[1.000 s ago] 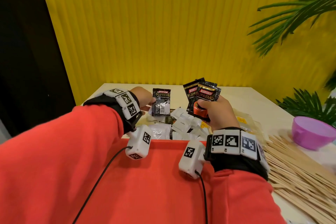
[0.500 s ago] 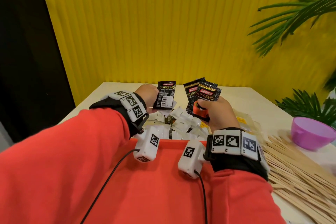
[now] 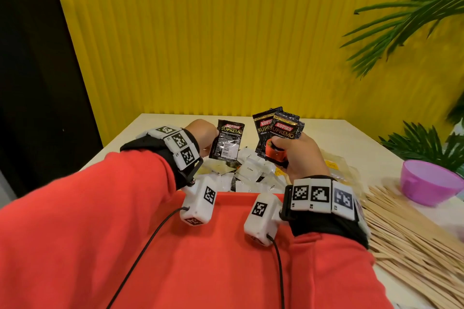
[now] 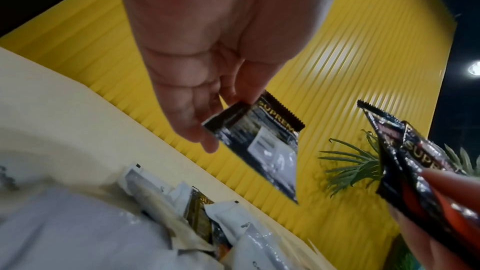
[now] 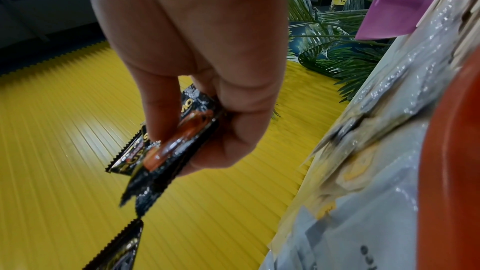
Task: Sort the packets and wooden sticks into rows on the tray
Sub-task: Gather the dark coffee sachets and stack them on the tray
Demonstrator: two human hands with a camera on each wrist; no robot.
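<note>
Packets are what we hold: our left hand (image 3: pixel 203 133) pinches one black coffee packet (image 3: pixel 227 142) at centre frame, and our right hand (image 3: pixel 298 155) grips a fanned bunch of black packets (image 3: pixel 278 130) just right of it. More packets lie in a loose pile (image 3: pixel 251 173) beyond the red tray (image 3: pixel 226 246), and the wooden sticks (image 3: pixel 411 238) lie at lower right. The fanned bunch could slip as we add another, scattering onto the pile.

Both arms raised, red sleeves; left hand (image 3: pixel 203 133) pinching, right hand (image 3: pixel 298 155) fingers curled, gripping.
</note>
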